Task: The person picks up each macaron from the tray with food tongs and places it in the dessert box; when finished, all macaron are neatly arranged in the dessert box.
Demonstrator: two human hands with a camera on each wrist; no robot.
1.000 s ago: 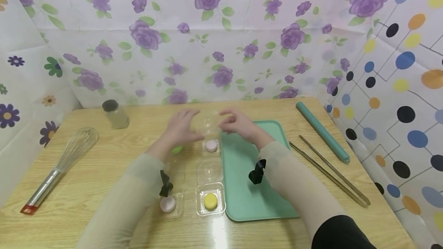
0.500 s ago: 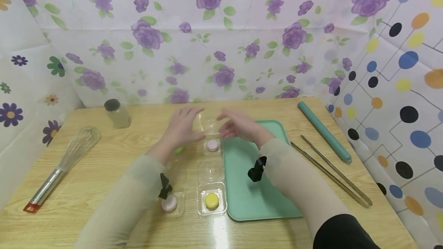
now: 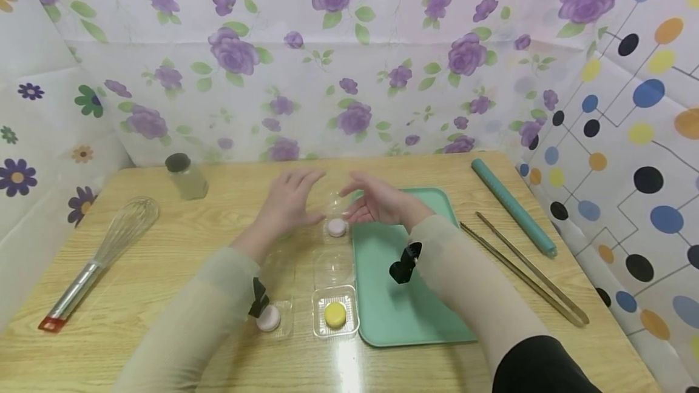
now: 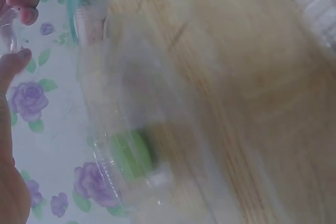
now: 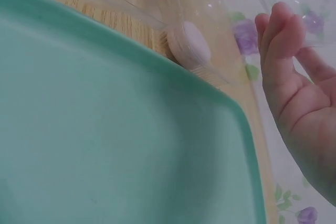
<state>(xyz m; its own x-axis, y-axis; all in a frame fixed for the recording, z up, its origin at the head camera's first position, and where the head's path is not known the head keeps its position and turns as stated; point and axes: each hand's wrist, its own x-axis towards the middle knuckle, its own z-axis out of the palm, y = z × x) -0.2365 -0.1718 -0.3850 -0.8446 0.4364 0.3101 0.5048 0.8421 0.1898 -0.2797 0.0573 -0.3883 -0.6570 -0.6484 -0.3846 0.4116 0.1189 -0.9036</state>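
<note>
Fingers of your left hand [image 3: 286,205] and your right hand [image 3: 382,202] arch loosely from either side around a clear plastic lid [image 3: 334,200]. They are not clenched, but you cannot tell whether they grasp the lid or merely touch it. Just below it lies a round pale pink macaron [image 3: 336,227] in a clear, ribbed plastic box [image 3: 327,239], right beside a rectangular green tray [image 3: 377,296]. Your left wrist view catches a round bright green macaron [image 4: 132,153] in clear plastic, blurred. Nearer to you, a round yellow macaron [image 3: 335,315] sits in a square clear box [image 3: 335,336], with a second pale pink macaron [image 3: 268,318] to its left. On your right lie long metal tongs [image 3: 524,268] and a slim teal rod [image 3: 513,208]; on your left, a wire whisk [image 3: 120,235] and a dark-lidded clear jar [image 3: 188,181].
</note>
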